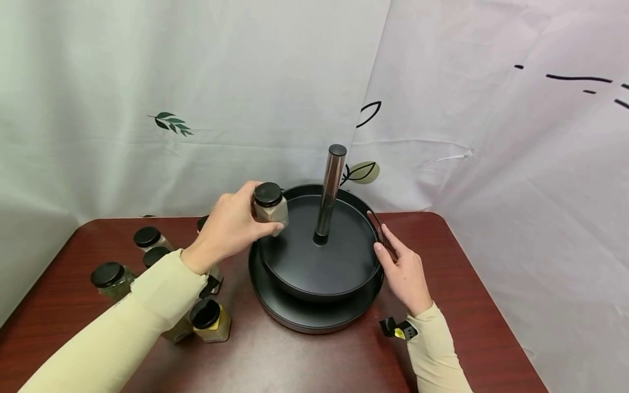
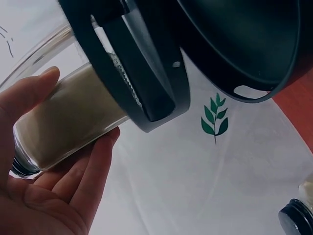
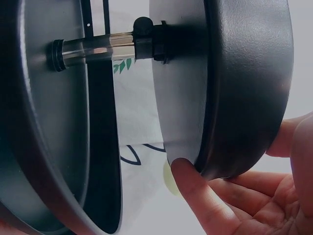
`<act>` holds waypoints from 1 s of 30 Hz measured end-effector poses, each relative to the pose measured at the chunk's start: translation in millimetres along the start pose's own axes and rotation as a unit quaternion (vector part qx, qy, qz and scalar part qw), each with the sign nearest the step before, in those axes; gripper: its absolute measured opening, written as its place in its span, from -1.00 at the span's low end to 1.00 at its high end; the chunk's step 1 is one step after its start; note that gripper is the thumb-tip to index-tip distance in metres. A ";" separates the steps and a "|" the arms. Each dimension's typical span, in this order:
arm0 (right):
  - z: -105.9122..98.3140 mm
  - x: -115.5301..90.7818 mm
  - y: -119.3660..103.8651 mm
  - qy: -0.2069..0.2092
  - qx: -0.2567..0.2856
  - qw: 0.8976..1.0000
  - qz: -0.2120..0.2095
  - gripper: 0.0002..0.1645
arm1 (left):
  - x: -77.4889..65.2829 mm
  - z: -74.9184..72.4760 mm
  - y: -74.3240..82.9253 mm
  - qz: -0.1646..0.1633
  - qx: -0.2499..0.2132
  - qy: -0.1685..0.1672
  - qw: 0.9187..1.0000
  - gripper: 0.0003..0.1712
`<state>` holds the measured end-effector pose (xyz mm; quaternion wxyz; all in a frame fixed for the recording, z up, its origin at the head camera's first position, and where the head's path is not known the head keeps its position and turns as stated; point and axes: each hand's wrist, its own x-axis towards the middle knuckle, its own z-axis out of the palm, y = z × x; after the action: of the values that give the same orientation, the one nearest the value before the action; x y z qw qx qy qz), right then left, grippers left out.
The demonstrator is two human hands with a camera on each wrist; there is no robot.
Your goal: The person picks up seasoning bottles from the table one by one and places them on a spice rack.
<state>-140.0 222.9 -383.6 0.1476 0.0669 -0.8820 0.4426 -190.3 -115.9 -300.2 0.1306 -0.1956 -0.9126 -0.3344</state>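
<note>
My left hand (image 1: 231,224) grips an upright glass spice jar (image 1: 272,214) with a black lid, at the left rim of a black two-tier tray's upper tier (image 1: 304,267). Pale beige powder fills the jar (image 2: 68,117) in the left wrist view, its base close to the slotted rim (image 2: 171,98); contact cannot be made out. On the opposite side, my right hand (image 1: 405,273) pinches the upper tier's rim. The right wrist view has those fingers (image 3: 203,196) against its wall (image 3: 249,83). A shiny central pole (image 1: 330,196) rises from the upper tier, above the wider lower tier (image 1: 314,322).
Several black-lidded spice jars stand on the table's left side, among them a green-filled one (image 1: 112,281) and a yellow-labelled one (image 1: 216,325). My left forearm partly covers the group. A white curtain (image 1: 221,71) hangs behind the red-brown table (image 1: 275,360).
</note>
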 end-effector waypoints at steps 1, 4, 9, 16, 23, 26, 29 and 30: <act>0.0 0.2 -0.1 0.000 -0.001 1.000 0.000 -0.39 | 0.3 0.5 -0.6 -0.001 0.000 -0.002 1.000 -0.19; 0.0 0.7 -0.2 0.000 0.001 1.000 -0.001 -0.39 | 1.8 1.4 -2.5 -0.003 0.000 -0.007 1.000 -0.18; -0.3 0.6 0.3 0.000 0.002 1.000 -0.001 -0.39 | 5.2 2.3 -4.1 -0.005 0.004 -0.019 1.000 -0.18; -0.1 0.4 0.7 0.001 0.003 1.000 0.001 -0.38 | 9.4 5.7 -5.3 -0.017 0.016 -0.038 0.999 -0.17; 0.2 0.6 0.2 0.002 0.003 1.000 0.002 -0.39 | 11.2 9.6 -6.2 -0.032 0.029 -0.056 0.998 -0.14; 0.3 0.7 0.1 0.002 0.006 1.000 0.002 -0.38 | 12.0 11.5 -6.4 -0.034 0.037 -0.061 0.997 -0.13; 0.6 0.6 0.3 0.003 0.004 1.000 0.002 -0.38 | 12.3 13.1 -6.4 -0.039 0.043 -0.065 0.996 -0.15; 0.7 0.5 0.4 0.003 0.003 1.000 0.002 -0.38 | 12.2 13.5 -6.8 -0.040 0.046 -0.065 0.996 -0.16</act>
<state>-140.7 222.6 -384.1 0.1493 0.0639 -0.8802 0.4460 -205.6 -108.5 -309.5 0.0667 -0.1742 -0.9405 -0.2841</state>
